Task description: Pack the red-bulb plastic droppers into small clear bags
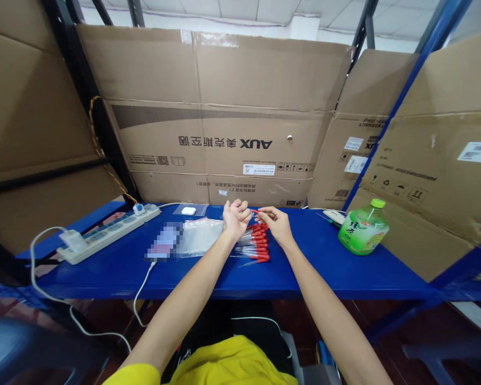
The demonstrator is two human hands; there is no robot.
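Note:
My right hand (276, 223) pinches the red end of a clear, red-capped pen (255, 211) just above the table. My left hand (235, 218) is turned palm up, its fingers curled closed around the clear part of the same pen, mostly hidden by them. Below both hands lies a row of several red-capped pens (260, 249), their clear barrels pointing left and red caps to the right. Left of the row, a stack of clear plastic bags (202, 237) lies flat.
A blurred-out phone (164, 241) on a cable lies left of the bags. Behind them is a white case (188, 210). A power strip (110, 233) runs along the left. A green bottle (363, 230) stands at the right; cardboard (232, 80) walls the blue table (316, 267).

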